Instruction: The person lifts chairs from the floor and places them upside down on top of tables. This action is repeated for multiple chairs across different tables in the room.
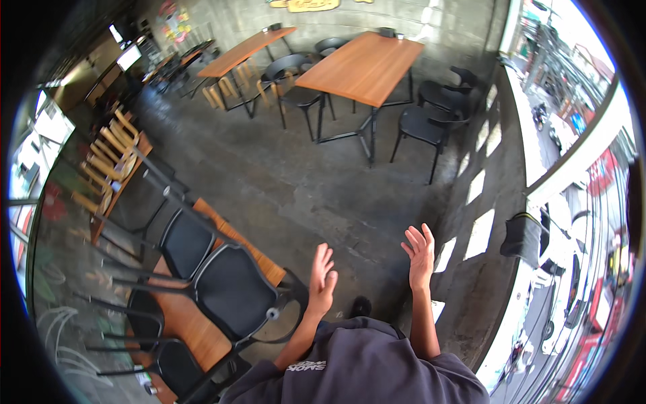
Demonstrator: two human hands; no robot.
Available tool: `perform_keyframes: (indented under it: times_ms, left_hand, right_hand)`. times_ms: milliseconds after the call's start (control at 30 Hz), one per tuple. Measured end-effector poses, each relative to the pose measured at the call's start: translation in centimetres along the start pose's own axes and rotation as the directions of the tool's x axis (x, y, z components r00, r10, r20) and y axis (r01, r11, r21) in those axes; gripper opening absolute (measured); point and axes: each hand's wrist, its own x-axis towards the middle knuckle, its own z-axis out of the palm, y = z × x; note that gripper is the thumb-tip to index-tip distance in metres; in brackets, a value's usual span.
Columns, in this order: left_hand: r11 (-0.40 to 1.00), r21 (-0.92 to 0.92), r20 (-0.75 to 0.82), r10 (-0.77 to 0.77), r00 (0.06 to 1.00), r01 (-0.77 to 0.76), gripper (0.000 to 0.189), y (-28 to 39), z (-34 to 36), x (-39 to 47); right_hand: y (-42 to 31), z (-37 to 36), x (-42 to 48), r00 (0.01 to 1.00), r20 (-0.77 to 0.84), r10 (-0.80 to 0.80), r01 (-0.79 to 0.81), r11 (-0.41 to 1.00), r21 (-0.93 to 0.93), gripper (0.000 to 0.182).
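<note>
Both of my hands are raised before me over the concrete floor, palms turned toward each other. Nothing is in my left hand; its fingers are a little apart. Black chairs lie upturned on a wooden table to its left, apart from the hand. My right hand is also bare, with its fingers spread. It is nearest to the low concrete wall under the window. The tip of a dark shoe shows below, between my forearms.
Ahead stands a wooden table on black metal legs, with black chairs around it. A narrower table is behind it, to the left. Wooden-legged stools rest upturned on another table at the left. A dark object sits at the window ledge.
</note>
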Motion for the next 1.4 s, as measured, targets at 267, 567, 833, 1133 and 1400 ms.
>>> perform_keyframes:
  times_ms: [267,567,833,1133,1400]
  left_hand:
    - [0.995,0.090,-0.287,-0.015,0.958,0.042,0.057,-3.2,-1.4,3.0]
    - [0.977,0.146,-0.610,-0.035,0.792,0.156,0.056,-7.5,-2.3,8.5]
    - [0.982,0.162,-0.803,0.075,0.591,0.096,0.053,-7.9,-1.7,14.5]
    - [0.984,0.141,-0.889,0.077,0.451,0.110,0.052,-8.1,-2.5,18.0]
    - [0.984,0.145,-0.870,0.079,0.487,0.099,0.047,-9.9,1.1,27.2]
  right_hand:
    - [1.3,-1.6,6.8,0.998,-0.035,0.043,-0.042,0.999,0.014,0.067]
    - [4.5,0.0,19.2,0.982,0.059,0.179,-0.178,0.984,-0.023,0.064]
    - [6.2,0.0,28.8,0.954,0.096,0.283,-0.278,0.958,-0.065,0.063]
    - [8.1,-0.3,35.1,0.926,0.066,0.372,-0.367,0.927,-0.080,0.066]
    - [7.5,-4.6,42.2,0.935,0.034,0.354,-0.353,0.935,-0.027,0.064]
